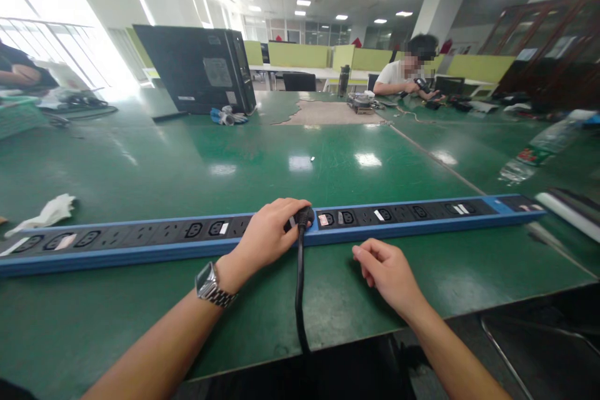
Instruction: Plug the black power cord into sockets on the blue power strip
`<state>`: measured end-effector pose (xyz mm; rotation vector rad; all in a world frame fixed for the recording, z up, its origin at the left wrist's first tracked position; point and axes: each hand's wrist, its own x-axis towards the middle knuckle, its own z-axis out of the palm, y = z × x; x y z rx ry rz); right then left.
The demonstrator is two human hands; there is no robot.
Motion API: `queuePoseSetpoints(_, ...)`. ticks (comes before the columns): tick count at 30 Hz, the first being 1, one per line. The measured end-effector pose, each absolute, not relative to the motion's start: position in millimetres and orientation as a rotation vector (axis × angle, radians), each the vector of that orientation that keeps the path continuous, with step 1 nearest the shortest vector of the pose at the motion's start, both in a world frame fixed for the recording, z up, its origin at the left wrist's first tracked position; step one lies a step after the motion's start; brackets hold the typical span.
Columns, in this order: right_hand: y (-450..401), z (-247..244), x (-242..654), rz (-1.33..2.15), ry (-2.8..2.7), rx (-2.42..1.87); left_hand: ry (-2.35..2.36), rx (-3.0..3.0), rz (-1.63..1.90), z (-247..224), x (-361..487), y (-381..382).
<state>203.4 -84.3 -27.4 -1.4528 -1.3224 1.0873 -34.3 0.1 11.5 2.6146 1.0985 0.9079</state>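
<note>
Green table (253, 159), left hand (266, 232) on power strip (384, 217)

Free tabletop (262, 172) beyond power strip (398, 215), cable (300, 287) in front

Computer tower (201, 72), gloves (228, 115), plastic bottle (544, 147)
</note>
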Motion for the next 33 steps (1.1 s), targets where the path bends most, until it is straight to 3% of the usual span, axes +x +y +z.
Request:
queuePoseSetpoints(6,-81,-23,191,1.143,-1.222,-1.434,1.111,2.697,0.876,9,-30,-4)
queuePoseSetpoints(15,-54,-3,130,1.581,-1.148,-1.384,1.367,2.762,0.634,4,-39,-6)
queuePoseSetpoints(20,-50,23,112,1.490,-0.990,-1.221,1.425,2.790,0.564,1,-38,-5)
queuePoseSetpoints(25,-61,54,154,1.393,-0.971,-1.048,1.450,2.788,0.555,2,-37,-6)
queuePoseSetpoints(33,-48,14,234,1.368,-0.813,-1.382,1.484,2.765,0.554,2,-37,-7)
